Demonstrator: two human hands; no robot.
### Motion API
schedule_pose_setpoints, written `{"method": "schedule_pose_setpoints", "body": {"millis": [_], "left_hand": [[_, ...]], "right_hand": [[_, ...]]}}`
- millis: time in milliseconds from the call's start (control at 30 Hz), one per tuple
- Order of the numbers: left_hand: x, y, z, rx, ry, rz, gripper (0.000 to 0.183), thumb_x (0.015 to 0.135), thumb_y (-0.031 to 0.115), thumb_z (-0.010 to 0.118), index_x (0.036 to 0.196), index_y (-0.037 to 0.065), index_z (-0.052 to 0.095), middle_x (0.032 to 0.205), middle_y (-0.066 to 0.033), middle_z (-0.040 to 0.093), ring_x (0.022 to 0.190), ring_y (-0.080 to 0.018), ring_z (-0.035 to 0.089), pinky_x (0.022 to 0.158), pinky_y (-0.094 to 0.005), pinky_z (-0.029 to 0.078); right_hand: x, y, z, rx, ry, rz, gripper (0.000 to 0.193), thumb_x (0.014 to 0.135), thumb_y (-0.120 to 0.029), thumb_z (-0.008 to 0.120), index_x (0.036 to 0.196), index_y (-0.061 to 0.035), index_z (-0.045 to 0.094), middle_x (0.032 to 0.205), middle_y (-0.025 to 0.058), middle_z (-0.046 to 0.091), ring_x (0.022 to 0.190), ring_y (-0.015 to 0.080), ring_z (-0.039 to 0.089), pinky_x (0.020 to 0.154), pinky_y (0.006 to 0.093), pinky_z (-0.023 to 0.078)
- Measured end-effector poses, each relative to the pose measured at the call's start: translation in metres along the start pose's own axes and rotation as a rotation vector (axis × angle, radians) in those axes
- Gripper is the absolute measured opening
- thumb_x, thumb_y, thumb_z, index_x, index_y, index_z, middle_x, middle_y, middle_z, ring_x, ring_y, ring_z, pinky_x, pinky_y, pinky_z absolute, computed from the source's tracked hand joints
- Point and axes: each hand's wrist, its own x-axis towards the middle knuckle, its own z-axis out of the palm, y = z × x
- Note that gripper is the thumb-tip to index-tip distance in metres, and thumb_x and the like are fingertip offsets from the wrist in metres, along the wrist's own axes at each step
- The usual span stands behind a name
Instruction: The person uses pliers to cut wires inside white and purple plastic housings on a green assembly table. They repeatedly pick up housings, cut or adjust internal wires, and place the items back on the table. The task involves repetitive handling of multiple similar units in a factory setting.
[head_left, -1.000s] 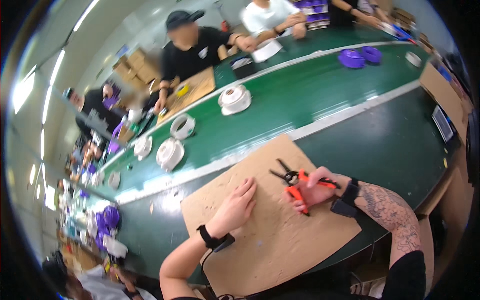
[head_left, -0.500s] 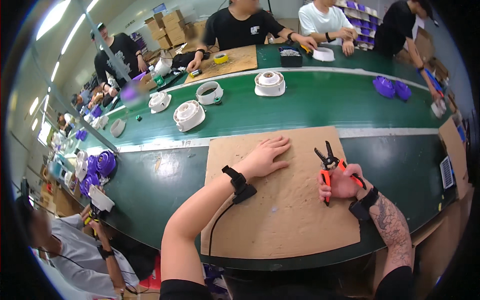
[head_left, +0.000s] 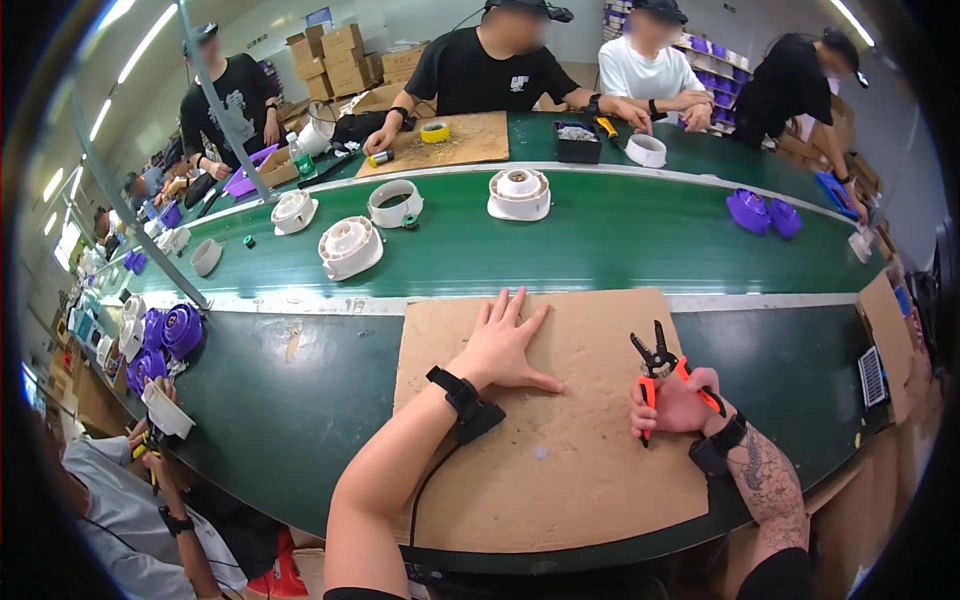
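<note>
Pliers (head_left: 658, 367) point away, long axis leaning slightly left, jaws parted; right hand (head_left: 682, 405) clasps them, palm apparently up; left hand (head_left: 505, 355) splayed over cardboard (head_left: 570, 500).

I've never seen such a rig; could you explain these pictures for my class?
There is no robot here: a person works bare-handed, seen by a fisheye camera worn on that person's head, so straight edges bend near the rim. The left hand is spread over a brown cardboard sheet on a green table. The fingers of the right hand grip open, orange-handled pliers. Farther off, white round parts and two purple ones lie on a green strip, with co-workers beyond.
</note>
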Motion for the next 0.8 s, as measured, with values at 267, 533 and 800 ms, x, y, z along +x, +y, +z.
{"method": "schedule_pose_setpoints", "body": {"millis": [267,533,800], "left_hand": [[0.078,-0.069,-0.012,-0.384,0.063,-0.247,0.063,0.077,0.035,0.084,0.129,0.003,0.067,0.112,-0.0164,0.075,0.106,-0.0339,0.071,0.093,-0.0431,0.056],[0.234,-0.150,0.023,-0.089,0.356,-0.504,0.073,0.083,0.049,0.077,0.124,-0.010,0.061,0.119,-0.0326,0.069,0.114,-0.0470,0.067,0.099,-0.0481,0.054],[0.267,-0.250,0.044,-0.654,0.674,-0.860,0.052,0.085,0.033,0.071,0.112,-0.011,0.073,0.112,-0.0281,0.074,0.108,-0.0371,0.072,0.093,-0.0407,0.054]], "right_hand": [[0.001,-0.002,-0.004,-0.006,0.028,0.044,0.071,0.059,-0.040,0.067,0.115,0.0036,0.058,0.094,0.0127,0.059,0.092,0.0292,0.059,0.104,0.0492,0.043],[-0.021,-0.004,-0.017,0.112,-0.044,0.042,0.068,0.071,-0.036,0.068,0.125,0.0042,0.056,0.100,0.0131,0.061,0.098,0.0262,0.061,0.107,0.0492,0.043],[-0.008,-0.009,-0.019,0.123,-0.199,0.040,0.059,0.078,-0.032,0.067,0.125,0.0025,0.057,0.106,0.0118,0.060,0.101,0.0249,0.060,0.105,0.0445,0.044]]}}
